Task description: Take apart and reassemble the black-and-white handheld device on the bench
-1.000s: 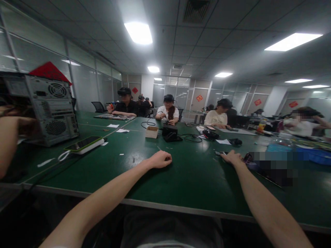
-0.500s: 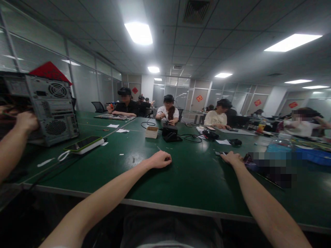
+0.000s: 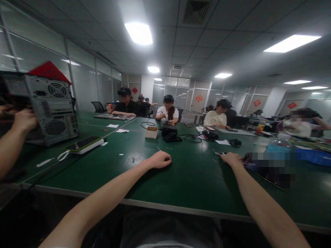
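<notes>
My left hand [image 3: 160,159] rests on the green table [image 3: 191,186], its fingers curled in. A thin pale sliver shows just behind its knuckles; whether the fingers hold it or anything else is hidden. Farther right, my right hand [image 3: 231,159] lies low over the table with its fingers closed around a small grey object [image 3: 218,153]. Only the end of that object sticks out to the left, too small to name. Close to the right hand's wrist is a dark flat item [image 3: 249,162], partly blurred out.
A computer case [image 3: 54,110] stands at left, with another person's hand [image 3: 26,120] at its open side. A phone on a white power bank [image 3: 88,146], a small box [image 3: 151,132], a black device [image 3: 170,132], cables and a blue basin [image 3: 317,156] lie about. Several people sit opposite.
Both my hands hold almost the same place and pose. The other person's hand at the computer case has shifted slightly to the left.
</notes>
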Motion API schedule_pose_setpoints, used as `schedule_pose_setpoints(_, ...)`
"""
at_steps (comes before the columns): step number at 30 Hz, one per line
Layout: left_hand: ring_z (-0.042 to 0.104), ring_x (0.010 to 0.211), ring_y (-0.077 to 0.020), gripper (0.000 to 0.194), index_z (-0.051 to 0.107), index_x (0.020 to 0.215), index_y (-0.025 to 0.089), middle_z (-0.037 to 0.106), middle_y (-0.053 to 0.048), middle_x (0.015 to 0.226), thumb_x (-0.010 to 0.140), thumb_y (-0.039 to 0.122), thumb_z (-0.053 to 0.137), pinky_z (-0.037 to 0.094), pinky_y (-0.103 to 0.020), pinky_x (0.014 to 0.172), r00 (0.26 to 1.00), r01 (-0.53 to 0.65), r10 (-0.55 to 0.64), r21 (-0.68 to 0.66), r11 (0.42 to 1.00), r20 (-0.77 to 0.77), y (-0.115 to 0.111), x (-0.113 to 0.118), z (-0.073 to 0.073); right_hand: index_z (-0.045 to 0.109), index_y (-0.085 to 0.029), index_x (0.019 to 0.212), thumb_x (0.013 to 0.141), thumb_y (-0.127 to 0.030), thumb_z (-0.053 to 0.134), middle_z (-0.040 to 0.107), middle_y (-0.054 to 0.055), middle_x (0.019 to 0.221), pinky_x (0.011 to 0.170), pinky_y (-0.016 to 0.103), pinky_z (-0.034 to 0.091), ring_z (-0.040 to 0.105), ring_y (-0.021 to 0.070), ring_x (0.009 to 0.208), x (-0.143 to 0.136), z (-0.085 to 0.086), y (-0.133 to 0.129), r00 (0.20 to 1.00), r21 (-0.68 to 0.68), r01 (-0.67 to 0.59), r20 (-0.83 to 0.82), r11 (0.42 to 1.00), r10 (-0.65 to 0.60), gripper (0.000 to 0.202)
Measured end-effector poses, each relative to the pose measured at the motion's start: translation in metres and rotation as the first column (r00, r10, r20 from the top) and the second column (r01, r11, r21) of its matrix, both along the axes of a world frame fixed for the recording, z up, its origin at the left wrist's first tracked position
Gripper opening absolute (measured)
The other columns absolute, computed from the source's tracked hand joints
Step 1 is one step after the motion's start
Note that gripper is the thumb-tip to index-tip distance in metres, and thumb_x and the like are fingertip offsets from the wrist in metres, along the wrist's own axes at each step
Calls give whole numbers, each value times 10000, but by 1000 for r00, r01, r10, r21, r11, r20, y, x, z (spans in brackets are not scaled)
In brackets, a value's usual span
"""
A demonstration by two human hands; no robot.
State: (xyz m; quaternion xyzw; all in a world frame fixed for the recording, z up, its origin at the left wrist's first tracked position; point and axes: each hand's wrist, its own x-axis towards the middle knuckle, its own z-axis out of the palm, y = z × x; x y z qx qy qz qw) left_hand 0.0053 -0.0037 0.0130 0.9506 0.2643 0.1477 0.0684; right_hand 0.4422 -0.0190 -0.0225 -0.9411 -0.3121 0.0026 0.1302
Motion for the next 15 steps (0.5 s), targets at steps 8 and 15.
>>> schedule_pose_setpoints(8,601,721,-131,219,679,915,160,684,-39,851,839,276,509,423,-194,639,1000,-7,7,-12,1000,-5,0,-1,1,556,-83,1224,732,-568,534,415,286,1311,840,522,424,393,426,1202,0,0,-2,1000,-6,-5,11,1000,5,691)
schedule_pose_setpoints(15,606,734,-138,223,679,920,158,685,-44,866,841,278,508,429,-202,653,1000,11,-10,-9,1000,5,0,-1,0,565,-94,1216,744,-514,533,432,266,1312,863,526,415,389,414,1217,-5,4,-6,998,-48,-56,17,997,57,633)
